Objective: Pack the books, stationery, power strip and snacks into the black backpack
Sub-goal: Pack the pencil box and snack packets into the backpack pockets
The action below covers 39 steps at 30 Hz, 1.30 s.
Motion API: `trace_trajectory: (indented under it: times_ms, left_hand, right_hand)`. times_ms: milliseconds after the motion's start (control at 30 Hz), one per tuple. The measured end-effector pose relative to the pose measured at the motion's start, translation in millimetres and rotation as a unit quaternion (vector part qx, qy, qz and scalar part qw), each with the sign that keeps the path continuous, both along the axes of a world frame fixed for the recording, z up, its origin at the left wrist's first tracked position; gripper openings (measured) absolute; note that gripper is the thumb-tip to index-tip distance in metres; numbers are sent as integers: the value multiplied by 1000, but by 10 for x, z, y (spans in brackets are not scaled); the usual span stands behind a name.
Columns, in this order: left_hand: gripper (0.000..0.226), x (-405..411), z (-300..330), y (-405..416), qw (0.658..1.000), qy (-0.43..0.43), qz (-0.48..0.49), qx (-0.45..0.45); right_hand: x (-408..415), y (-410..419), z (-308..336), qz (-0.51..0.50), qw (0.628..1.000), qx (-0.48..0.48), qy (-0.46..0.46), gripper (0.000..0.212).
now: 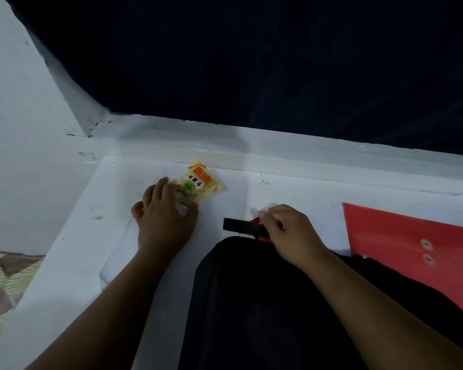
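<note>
A yellow and orange snack packet [201, 182] lies on the white table near the back wall. My left hand [163, 212] reaches over its near end, fingers curled on the wrapper. The black backpack [251, 303] lies flat in front of me at the lower middle. My right hand [286, 231] grips the backpack's black and red top handle [238, 225] at its far end. A red document envelope [412, 241] with two string buttons lies to the right, its near edge over the backpack.
The white table [78, 249] meets a white ledge [278, 153] at the back, with a dark curtain [251, 62] above. A white wall stands at the left. Patterned floor [3, 284] shows past the table's left edge.
</note>
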<state>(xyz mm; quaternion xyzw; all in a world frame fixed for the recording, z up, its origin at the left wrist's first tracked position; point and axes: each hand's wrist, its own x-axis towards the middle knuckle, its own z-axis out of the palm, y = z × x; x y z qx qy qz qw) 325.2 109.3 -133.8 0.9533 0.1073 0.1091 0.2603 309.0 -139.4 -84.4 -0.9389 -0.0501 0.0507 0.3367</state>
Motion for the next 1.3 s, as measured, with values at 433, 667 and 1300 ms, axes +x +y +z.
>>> trace_trajectory:
  times_ms: [433, 667, 1300]
  left_hand:
    - [62, -139, 140, 62, 968, -132, -11, -211]
    - [32, -136, 84, 73, 970, -153, -171, -85]
    - [13, -1318, 1527, -1718, 961, -37, -156, -224]
  right_hand:
    - [13, -11, 9, -23, 1000, 8, 15, 14]
    - [-218, -57, 288, -107, 967, 162, -165, 11]
    - [-1814, -1482, 889, -217, 863, 456, 11, 77]
